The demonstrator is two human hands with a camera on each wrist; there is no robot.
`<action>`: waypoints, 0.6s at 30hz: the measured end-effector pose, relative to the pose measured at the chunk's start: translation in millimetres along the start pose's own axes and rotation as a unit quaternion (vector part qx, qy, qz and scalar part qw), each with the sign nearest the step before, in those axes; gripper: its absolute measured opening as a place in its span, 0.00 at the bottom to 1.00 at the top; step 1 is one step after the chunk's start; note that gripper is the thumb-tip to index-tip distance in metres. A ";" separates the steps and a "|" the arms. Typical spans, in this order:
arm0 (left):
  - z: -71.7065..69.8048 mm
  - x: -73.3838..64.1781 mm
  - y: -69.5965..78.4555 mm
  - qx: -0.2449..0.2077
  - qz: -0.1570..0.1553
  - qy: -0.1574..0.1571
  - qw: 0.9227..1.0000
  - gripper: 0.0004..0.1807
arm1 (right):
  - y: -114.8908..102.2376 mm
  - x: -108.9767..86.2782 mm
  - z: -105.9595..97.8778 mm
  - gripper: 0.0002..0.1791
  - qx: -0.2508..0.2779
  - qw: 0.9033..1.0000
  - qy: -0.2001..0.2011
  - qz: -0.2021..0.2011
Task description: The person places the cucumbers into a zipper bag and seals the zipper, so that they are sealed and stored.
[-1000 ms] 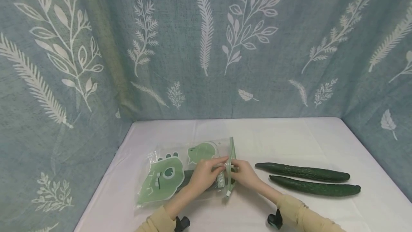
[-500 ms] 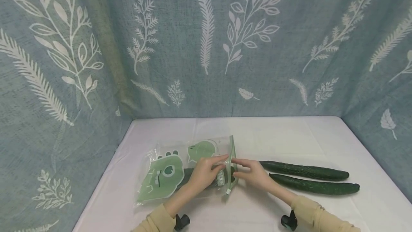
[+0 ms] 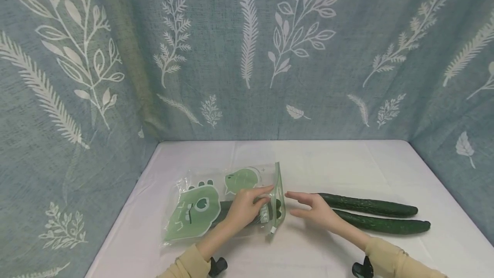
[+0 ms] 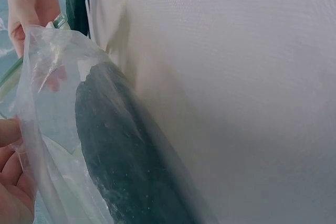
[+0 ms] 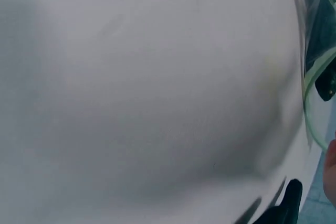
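A clear zip bag [image 3: 194, 220] with green cartoon prints lies on the left half of the table, its mouth to the right and parted. Inside it, a dark green cucumber [image 4: 123, 145] shows through the plastic, its end near the opening. My left hand [image 3: 245, 205] pinches the bag's upper side close to the green zip strip [image 3: 278, 183]. Just right of the mouth, my right hand [image 3: 317, 210] hovers with fingers extended, holding nothing. Two more cucumbers, a farther one [image 3: 370, 206] and a nearer one [image 3: 390, 225], lie side by side behind that hand, their left ends partly covered.
A white cloth covers the table [image 3: 328, 162]. Blue-green curtains [image 3: 216, 55] with white leaf prints enclose the back and both sides. A black strap mount sits at each wrist.
The right hand has let go of the bag's mouth and drawn back to the right, toward the two cucumbers. My left hand keeps its place on the bag.
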State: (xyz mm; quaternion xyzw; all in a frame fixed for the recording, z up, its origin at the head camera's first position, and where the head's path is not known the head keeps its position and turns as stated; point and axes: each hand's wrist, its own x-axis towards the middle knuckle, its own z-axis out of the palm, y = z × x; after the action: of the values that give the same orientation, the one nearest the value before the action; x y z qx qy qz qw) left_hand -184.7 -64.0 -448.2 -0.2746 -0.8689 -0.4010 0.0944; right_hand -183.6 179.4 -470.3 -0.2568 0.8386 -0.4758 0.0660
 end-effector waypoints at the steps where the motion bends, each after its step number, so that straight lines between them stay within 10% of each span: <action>1: -0.2 -0.1 -0.1 -0.001 -0.002 -0.001 1.000 0.19 | 0.4 -1.6 -1.9 0.29 -0.004 1.000 0.000 -0.001; 18: -1.6 0.6 0.3 -0.020 -0.029 -0.023 0.999 0.19 | 4.0 -30.3 -41.7 0.28 -0.042 0.997 0.026 0.054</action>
State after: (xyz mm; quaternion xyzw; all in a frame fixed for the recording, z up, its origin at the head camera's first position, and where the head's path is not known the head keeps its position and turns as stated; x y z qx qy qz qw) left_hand -185.1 -64.8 -446.7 -0.2599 -0.8704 -0.4143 0.0572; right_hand -173.9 227.9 -455.2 -0.2015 0.8719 -0.4424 0.0585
